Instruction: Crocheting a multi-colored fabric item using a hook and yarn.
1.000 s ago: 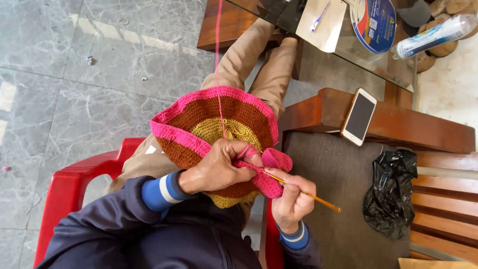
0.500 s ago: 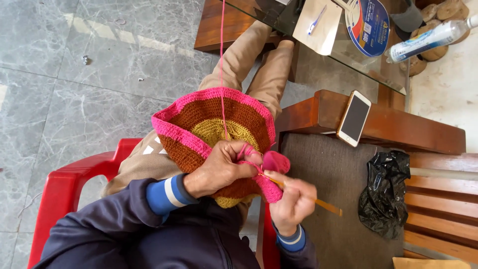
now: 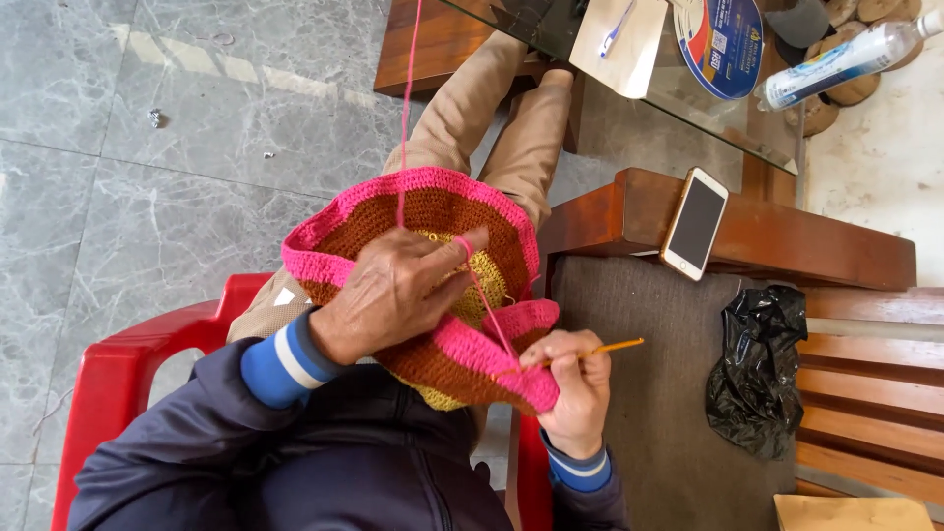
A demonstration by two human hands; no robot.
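From the head camera, the crocheted hat point(image 3: 413, 211) lies in the person's lap over the knees, banded pink, brown and yellow; its lower part is hidden behind the left hand point(image 3: 393, 295) and its near rim folds up toward the right hand point(image 3: 575, 393); the hook end of the crochet hook point(image 3: 600, 349) is buried in the pink rim and cannot be made out; only its yellow-orange shaft shows. The left hand rests on the hat with fingers loosely curled, the forefinger raised with the pink yarn point(image 3: 405, 108) wound over it; the yarn runs up and out of the top edge, its source cut off. The right hand's fingers are pressed together, pinching the hook and the rim. One hat, one hook, one strand. Around: one red plastic chair point(image 3: 118, 374) under the person; one phone point(image 3: 694, 222) on a wooden bench arm; one black plastic bag point(image 3: 755, 369) on the bench seat; one clear bottle point(image 3: 846, 59) on the glass table, partly cut off.
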